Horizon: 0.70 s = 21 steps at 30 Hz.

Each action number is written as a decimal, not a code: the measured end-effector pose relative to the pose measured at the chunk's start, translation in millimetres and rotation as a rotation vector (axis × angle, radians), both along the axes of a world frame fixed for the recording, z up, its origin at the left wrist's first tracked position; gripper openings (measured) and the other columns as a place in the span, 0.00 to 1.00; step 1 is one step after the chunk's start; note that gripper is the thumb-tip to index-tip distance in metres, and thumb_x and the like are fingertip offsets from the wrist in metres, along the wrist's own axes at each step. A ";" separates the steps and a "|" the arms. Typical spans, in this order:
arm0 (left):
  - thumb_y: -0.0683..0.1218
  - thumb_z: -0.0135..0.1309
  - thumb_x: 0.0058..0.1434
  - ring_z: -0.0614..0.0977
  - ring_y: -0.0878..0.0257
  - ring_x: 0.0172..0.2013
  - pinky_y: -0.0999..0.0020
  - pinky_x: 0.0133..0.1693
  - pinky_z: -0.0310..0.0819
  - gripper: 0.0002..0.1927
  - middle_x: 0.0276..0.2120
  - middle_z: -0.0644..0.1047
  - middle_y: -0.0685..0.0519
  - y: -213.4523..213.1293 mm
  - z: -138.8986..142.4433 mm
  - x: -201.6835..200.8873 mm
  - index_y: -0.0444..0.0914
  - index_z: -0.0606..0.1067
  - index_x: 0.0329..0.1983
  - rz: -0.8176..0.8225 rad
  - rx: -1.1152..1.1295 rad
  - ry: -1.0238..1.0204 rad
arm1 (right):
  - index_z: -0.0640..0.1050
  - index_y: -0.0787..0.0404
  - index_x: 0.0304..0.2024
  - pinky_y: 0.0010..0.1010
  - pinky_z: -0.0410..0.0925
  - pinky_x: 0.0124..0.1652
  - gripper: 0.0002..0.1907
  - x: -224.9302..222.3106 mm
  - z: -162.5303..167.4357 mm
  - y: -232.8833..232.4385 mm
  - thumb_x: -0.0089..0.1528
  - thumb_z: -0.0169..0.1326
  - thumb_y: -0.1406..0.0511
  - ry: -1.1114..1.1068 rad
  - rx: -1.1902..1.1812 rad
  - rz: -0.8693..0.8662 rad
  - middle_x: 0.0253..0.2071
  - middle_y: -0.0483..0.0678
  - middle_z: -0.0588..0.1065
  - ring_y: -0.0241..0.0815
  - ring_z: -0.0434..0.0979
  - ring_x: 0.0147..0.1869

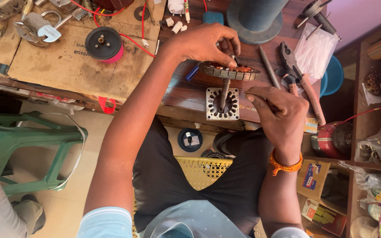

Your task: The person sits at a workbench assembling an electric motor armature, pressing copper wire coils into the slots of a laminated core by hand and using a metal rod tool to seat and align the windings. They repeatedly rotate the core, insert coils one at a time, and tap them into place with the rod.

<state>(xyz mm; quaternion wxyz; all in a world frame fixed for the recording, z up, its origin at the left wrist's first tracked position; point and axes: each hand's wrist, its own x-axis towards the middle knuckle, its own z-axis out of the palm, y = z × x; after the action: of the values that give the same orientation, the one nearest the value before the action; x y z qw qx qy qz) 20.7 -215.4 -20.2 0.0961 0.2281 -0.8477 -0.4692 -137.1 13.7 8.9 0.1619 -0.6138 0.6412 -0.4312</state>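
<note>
The left hand (206,44) pinches the ribbed, round metal stator (230,72) with copper windings, while the right hand (278,117) is curled beside a square slotted steel plate (222,104).

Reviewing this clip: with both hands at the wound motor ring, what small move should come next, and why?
Probably ease the right hand in toward the ring's near edge: the left hand already pinches its top beside the copper windings, while the right hand sits closed, apart from it.

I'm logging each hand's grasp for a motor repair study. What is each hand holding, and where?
Left hand pinches the top rim of the round stator, standing on edge. Right hand is closed in a fist; whatever its grip holds cannot be told.
</note>
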 end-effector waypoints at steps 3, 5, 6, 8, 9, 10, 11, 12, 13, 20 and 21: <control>0.52 0.72 0.52 0.83 0.67 0.40 0.68 0.41 0.76 0.20 0.36 0.82 0.56 2.9 -0.4 1.3 0.40 0.81 0.46 0.006 0.016 0.028 | 0.85 0.64 0.41 0.26 0.63 0.29 0.05 -0.6 0.9 2.6 0.62 0.64 0.73 0.001 0.133 -0.061 0.28 0.48 0.80 0.34 0.70 0.27; 0.51 0.71 0.53 0.83 0.67 0.40 0.69 0.42 0.77 0.19 0.36 0.82 0.56 5.2 -1.0 1.5 0.40 0.81 0.45 0.001 0.001 0.078 | 0.84 0.64 0.42 0.27 0.66 0.31 0.06 0.3 -0.6 2.9 0.62 0.63 0.73 -0.010 0.109 0.013 0.31 0.47 0.81 0.34 0.73 0.28; 0.50 0.71 0.53 0.83 0.67 0.40 0.69 0.41 0.76 0.19 0.36 0.82 0.55 5.8 -0.9 1.5 0.40 0.81 0.45 0.006 0.007 0.067 | 0.84 0.64 0.42 0.27 0.67 0.31 0.06 0.6 -1.6 3.0 0.62 0.63 0.73 -0.016 0.097 0.050 0.32 0.47 0.81 0.34 0.75 0.29; 0.50 0.70 0.53 0.83 0.67 0.39 0.68 0.41 0.76 0.19 0.35 0.82 0.55 7.3 0.5 1.5 0.40 0.81 0.45 0.016 0.018 0.048 | 0.84 0.62 0.42 0.29 0.71 0.36 0.07 0.2 -3.8 1.1 0.62 0.62 0.72 0.057 0.038 0.165 0.35 0.48 0.81 0.37 0.81 0.34; 0.50 0.70 0.54 0.83 0.67 0.39 0.69 0.41 0.77 0.18 0.35 0.82 0.56 8.6 1.8 2.1 0.40 0.80 0.45 0.022 0.010 0.063 | 0.84 0.61 0.42 0.30 0.73 0.39 0.07 0.0 -5.1 -0.5 0.61 0.61 0.72 0.095 0.010 0.226 0.37 0.48 0.82 0.39 0.83 0.37; 0.51 0.70 0.55 0.84 0.67 0.39 0.69 0.41 0.77 0.17 0.35 0.83 0.57 10.8 3.4 3.0 0.40 0.80 0.45 0.028 0.003 0.078 | 0.84 0.60 0.41 0.32 0.73 0.38 0.07 0.5 -6.5 -2.2 0.60 0.62 0.71 0.149 0.037 0.263 0.36 0.49 0.81 0.43 0.83 0.36; 0.51 0.69 0.56 0.84 0.67 0.39 0.69 0.41 0.78 0.17 0.36 0.83 0.58 13.4 5.7 4.1 0.41 0.80 0.45 0.034 -0.004 0.093 | 0.84 0.60 0.40 0.34 0.72 0.37 0.07 0.7 -7.7 -3.8 0.59 0.62 0.70 0.204 0.065 0.301 0.35 0.51 0.81 0.46 0.82 0.36; 0.51 0.69 0.57 0.84 0.67 0.40 0.68 0.41 0.77 0.16 0.37 0.83 0.58 18.2 7.5 6.4 0.42 0.80 0.45 0.088 -0.060 0.090 | 0.85 0.60 0.39 0.36 0.71 0.36 0.07 0.1 -8.4 -5.1 0.58 0.63 0.69 0.260 0.094 0.338 0.34 0.52 0.81 0.50 0.82 0.35; 0.51 0.68 0.58 0.84 0.66 0.41 0.68 0.41 0.76 0.16 0.37 0.82 0.59 25.1 9.0 10.9 0.43 0.80 0.45 0.142 -0.117 0.085 | 0.85 0.59 0.39 0.37 0.71 0.35 0.06 -0.5 -8.9 -6.4 0.58 0.63 0.68 0.275 0.134 0.330 0.33 0.52 0.81 0.51 0.81 0.35; 0.47 0.66 0.66 0.76 0.59 0.57 0.65 0.51 0.75 0.13 0.53 0.76 0.57 76.7 20.5 60.2 0.44 0.76 0.51 0.237 -0.333 0.378 | 0.84 0.60 0.40 0.35 0.70 0.35 0.08 -5.0 -6.7 -10.7 0.57 0.63 0.69 0.117 0.177 0.244 0.34 0.51 0.79 0.46 0.80 0.34; 0.46 0.67 0.65 0.75 0.58 0.58 0.62 0.55 0.73 0.14 0.54 0.75 0.57 82.4 20.0 62.9 0.44 0.76 0.52 0.241 -0.412 0.383 | 0.84 0.61 0.41 0.34 0.70 0.36 0.08 -5.5 -5.8 -10.8 0.58 0.64 0.69 0.089 0.147 0.224 0.35 0.51 0.78 0.45 0.80 0.34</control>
<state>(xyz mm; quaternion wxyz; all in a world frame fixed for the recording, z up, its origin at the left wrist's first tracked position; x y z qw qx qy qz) 83.6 -133.0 -0.2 0.3531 0.2101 -0.8584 -0.3072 -142.6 2.9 3.1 0.2249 -0.6867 0.6049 -0.3347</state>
